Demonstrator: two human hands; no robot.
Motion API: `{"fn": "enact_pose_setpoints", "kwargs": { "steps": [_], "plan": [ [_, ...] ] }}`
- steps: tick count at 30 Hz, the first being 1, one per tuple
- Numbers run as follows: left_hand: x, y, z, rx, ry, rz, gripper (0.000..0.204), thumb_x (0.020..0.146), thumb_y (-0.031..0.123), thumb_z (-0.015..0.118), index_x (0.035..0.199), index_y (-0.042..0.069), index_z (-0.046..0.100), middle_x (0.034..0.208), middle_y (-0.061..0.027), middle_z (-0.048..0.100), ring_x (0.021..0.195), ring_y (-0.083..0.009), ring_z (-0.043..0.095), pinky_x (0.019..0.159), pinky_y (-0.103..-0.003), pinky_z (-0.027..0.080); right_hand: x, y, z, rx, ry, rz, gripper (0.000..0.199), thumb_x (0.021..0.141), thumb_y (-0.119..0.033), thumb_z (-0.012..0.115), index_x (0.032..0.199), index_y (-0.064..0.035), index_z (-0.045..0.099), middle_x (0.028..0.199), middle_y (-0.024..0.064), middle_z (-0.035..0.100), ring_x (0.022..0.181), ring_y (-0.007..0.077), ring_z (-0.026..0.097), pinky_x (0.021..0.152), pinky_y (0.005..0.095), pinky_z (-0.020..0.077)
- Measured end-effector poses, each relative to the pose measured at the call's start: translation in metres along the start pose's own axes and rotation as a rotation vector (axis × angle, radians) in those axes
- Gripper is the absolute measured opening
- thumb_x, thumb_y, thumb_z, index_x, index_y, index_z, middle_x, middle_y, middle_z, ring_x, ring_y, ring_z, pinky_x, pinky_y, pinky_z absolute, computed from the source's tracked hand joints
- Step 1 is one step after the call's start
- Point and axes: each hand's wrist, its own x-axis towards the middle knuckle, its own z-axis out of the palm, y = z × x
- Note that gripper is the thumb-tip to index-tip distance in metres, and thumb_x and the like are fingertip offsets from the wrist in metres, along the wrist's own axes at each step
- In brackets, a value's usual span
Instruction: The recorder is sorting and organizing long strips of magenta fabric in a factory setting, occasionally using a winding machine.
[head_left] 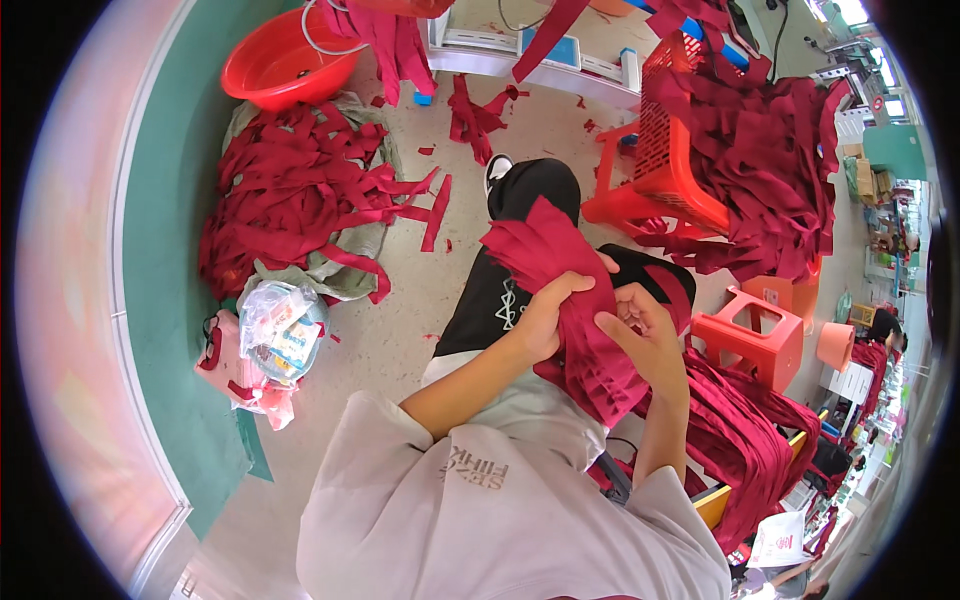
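Note:
A fanned bundle of dark red fabric strips lies across my lap, its layers overlapping like pleats. My left hand is closed round the bundle's left side, thumb on top and fingertips showing at the far side. At the right edge of the same strips is my right hand, its fingers curled in and its thumb against the cloth. Exactly what the right fingertips pinch is partly hidden. Below the hands, the near end of the bundle spreads over my black trousers and white shirt.
Left of my legs, a heap of red strips rests on a grey sack, beside a red basin and a clear plastic bag. On the right stand an orange-red basket draped with strips, a red stool and more long strips.

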Motion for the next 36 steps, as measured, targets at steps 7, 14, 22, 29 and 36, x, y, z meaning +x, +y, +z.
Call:
{"fn": "enact_pose_setpoints", "kwargs": {
  "steps": [7, 14, 22, 29, 36],
  "plan": [
    [-0.004, 0.000, -0.006, -0.140, -0.121, -0.054, 0.038, 0.099, 0.035, 0.049, 0.120, 0.004, 0.056, 0.105, -0.0056, 0.064, 0.096, -0.0142, 0.062, 0.087, -0.029, 0.049, 0.009, -0.018, 0.010, 0.133, -0.019, -0.207, 0.010, 0.089, 0.001, 0.060, 0.099, -0.0017, 0.059, 0.081, -0.0024, 0.059, 0.074, 0.0049, 0.054, 0.068, 0.0190, 0.0423],
    [-0.003, 0.003, -0.021, -0.129, -0.107, -0.045, 0.044, 0.090, 0.036, 0.055, 0.115, 0.000, 0.059, 0.096, -0.0071, 0.064, 0.088, -0.0158, 0.062, 0.081, -0.031, 0.050, -0.018, 0.024, -0.010, 0.193, -0.190, 0.036, 0.024, 0.088, 0.003, 0.049, 0.108, 0.0051, 0.061, 0.086, 0.0004, 0.064, 0.075, 0.0051, 0.057, 0.067, 0.0199, 0.0459],
    [0.010, -0.004, -0.017, -0.105, -0.110, -0.052, 0.061, 0.093, 0.050, 0.046, 0.121, -0.003, 0.055, 0.096, -0.0104, 0.063, 0.089, -0.0224, 0.062, 0.083, -0.035, 0.050, -0.003, 0.002, -0.008, 0.139, -0.098, -0.096, 0.016, 0.096, -0.012, 0.060, 0.102, 0.0027, 0.061, 0.074, -0.0062, 0.051, 0.064, 0.0011, 0.043, 0.053, 0.0206, 0.0331],
    [0.003, -0.014, -0.023, 0.003, -0.096, 0.060, 0.076, 0.085, 0.057, 0.055, 0.132, -0.003, 0.046, 0.114, -0.0158, 0.060, 0.108, -0.0268, 0.059, 0.098, -0.041, 0.047, 0.013, 0.003, 0.005, 0.051, -0.023, -0.310, 0.017, 0.096, -0.016, 0.060, 0.105, -0.0021, 0.064, 0.084, 0.0057, 0.066, 0.077, 0.0073, 0.059, 0.066, 0.0268, 0.0464],
    [0.007, -0.007, 0.004, -0.128, -0.040, 0.045, 0.031, 0.089, 0.036, 0.052, 0.096, 0.006, 0.055, 0.075, -0.0041, 0.044, 0.078, -0.0215, 0.050, 0.078, -0.035, 0.043, -0.028, 0.014, -0.008, 0.047, -0.232, -0.230, 0.029, 0.085, -0.026, 0.069, 0.096, -0.0030, 0.056, 0.070, 0.0051, 0.064, 0.069, 0.0150, 0.062, 0.066, 0.0321, 0.0473]
  ]
}}
